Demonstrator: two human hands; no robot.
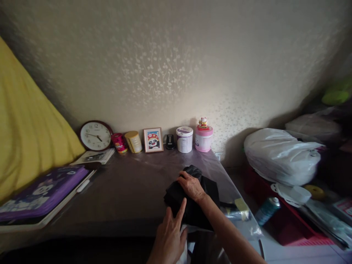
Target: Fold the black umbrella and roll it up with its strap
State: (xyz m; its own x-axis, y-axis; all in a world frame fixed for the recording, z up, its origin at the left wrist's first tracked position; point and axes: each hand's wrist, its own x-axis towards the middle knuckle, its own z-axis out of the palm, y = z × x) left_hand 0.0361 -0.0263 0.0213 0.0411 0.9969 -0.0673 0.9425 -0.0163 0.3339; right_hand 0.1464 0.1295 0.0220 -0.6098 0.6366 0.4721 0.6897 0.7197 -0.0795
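Observation:
A black folded bundle (210,187), of thin cloth or sheeting, lies near the front right of the table; I cannot tell its exact kind. My right hand (191,187) reaches over its top, with the fingers curled onto the material. Lower down, my left hand (172,233) is at the bundle's near edge, index finger stretched out against the black surface and thumb apart. Its other fingers are partly hidden. A dark strap runs right from the bundle toward a yellowish block (241,207). Something whitish shows beneath the left hand.
Along the wall stand a clock (96,135), cans, a framed panda picture (153,140) and two tubs, one topped by a figurine (202,123). A purple case (44,190) lies left by a yellow curtain (27,128). Right are a spray can (267,211) and a white bag (283,156).

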